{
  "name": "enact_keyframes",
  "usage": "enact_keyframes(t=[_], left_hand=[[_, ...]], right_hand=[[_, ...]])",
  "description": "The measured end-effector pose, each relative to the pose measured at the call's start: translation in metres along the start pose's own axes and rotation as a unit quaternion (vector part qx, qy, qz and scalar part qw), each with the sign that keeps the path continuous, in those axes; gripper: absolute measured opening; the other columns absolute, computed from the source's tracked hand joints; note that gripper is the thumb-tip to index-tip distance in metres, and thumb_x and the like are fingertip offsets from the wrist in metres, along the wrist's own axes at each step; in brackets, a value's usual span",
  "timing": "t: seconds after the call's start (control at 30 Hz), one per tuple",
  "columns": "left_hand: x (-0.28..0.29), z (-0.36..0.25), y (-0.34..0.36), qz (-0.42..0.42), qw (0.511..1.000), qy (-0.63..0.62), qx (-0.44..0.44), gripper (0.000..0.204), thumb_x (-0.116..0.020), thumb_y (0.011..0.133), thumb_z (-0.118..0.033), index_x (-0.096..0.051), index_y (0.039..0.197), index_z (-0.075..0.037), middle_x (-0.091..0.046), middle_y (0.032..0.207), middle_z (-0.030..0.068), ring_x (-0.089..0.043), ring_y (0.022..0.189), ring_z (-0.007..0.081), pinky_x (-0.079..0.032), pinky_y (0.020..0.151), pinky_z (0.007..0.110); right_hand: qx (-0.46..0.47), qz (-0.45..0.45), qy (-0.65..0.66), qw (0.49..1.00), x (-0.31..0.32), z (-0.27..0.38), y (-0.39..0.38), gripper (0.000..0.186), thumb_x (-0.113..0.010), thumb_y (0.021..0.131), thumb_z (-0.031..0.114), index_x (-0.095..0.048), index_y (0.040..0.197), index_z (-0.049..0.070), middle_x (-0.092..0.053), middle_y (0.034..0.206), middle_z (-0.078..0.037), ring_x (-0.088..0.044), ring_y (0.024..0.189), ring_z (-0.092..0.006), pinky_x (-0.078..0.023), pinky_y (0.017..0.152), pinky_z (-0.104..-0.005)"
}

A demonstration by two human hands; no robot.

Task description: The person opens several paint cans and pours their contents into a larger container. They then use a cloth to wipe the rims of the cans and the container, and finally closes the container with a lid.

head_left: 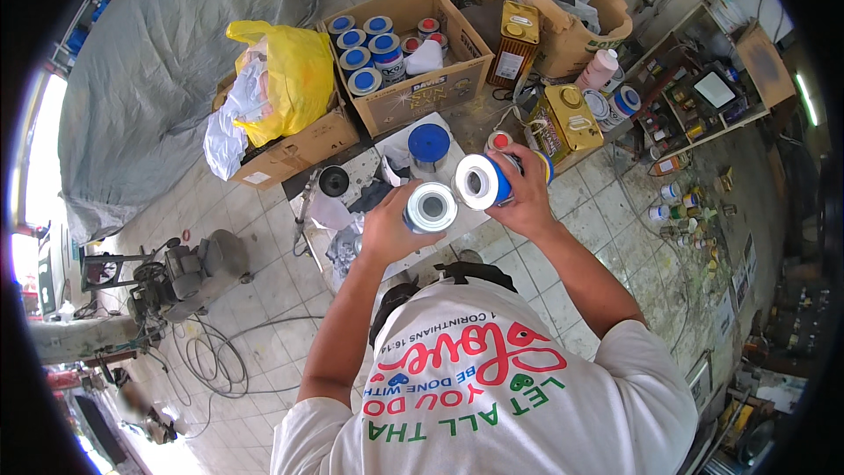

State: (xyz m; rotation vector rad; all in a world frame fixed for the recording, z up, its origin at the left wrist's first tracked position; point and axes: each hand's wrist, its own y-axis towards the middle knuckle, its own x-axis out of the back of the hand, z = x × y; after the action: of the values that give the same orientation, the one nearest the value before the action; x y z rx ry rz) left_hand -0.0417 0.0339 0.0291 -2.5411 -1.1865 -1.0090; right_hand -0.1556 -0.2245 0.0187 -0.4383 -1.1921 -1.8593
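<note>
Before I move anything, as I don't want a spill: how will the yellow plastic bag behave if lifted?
The yellow plastic bag will probably sag and flop, since its film looks thin and creased. The pale plastic beside it might come along or slip loose, as it hangs over the edge of the cardboard box.

workshop, compressor (225, 257), boxed cans (385, 46), cluttered wooden shelf (763, 65)

A grey sheet (167, 62) drapes a bulky shape at upper left. Near it, a yellow bag (303, 79) and a white bag (236, 127) rest in a carton (308, 149). Left, a machine (211, 264) and looped hose (186, 354) occupy the tiled floor (272, 299). A pink bottle (598, 70) stands near a shelf (763, 60).
</note>
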Motion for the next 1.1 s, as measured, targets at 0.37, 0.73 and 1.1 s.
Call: enact_keyframes(t=[0.37, 0.73, 1.1], left_hand=[[0.014, -0.015, 0.000, 0.049, 0.995, 0.083, -0.004, 0.091, -0.095, 0.058, -0.041, -0.064, 0.138, -0.009, -0.074, 0.120, 0.0151, -0.074, 0.104, 0.0345, -0.059, 0.088, 0.045], [0.016, -0.017, 0.002, 0.069, 0.994, 0.085, -0.017, 0.088, -0.094, 0.057, -0.041, -0.064, 0.135, -0.011, -0.075, 0.108, 0.0155, -0.074, 0.096, 0.0357, -0.059, 0.082, 0.046], [0.015, -0.022, 0.002, 0.078, 0.993, 0.085, -0.007, 0.086, -0.093, 0.058, -0.042, -0.065, 0.133, -0.012, -0.075, 0.109, 0.0146, -0.074, 0.097, 0.0347, -0.059, 0.084, 0.045]], right_hand=[[0.100, 0.051, -0.080, 0.990, 0.009, 0.017, 0.015, 0.094, -0.091, 0.052, 0.010, -0.063, 0.141, 0.027, -0.053, 0.136, -0.010, -0.052, 0.128, -0.0362, -0.034, 0.114, -0.0575], [0.128, 0.084, -0.108, 0.982, 0.020, 0.028, 0.020, 0.092, -0.090, 0.057, 0.010, -0.061, 0.142, 0.033, -0.056, 0.135, -0.010, -0.056, 0.127, -0.0355, -0.034, 0.114, -0.0606], [0.134, 0.104, -0.140, 0.976, 0.027, 0.034, 0.023, 0.086, -0.087, 0.065, 0.011, -0.060, 0.143, 0.036, -0.057, 0.132, -0.010, -0.057, 0.127, -0.0341, -0.035, 0.114, -0.0609]])
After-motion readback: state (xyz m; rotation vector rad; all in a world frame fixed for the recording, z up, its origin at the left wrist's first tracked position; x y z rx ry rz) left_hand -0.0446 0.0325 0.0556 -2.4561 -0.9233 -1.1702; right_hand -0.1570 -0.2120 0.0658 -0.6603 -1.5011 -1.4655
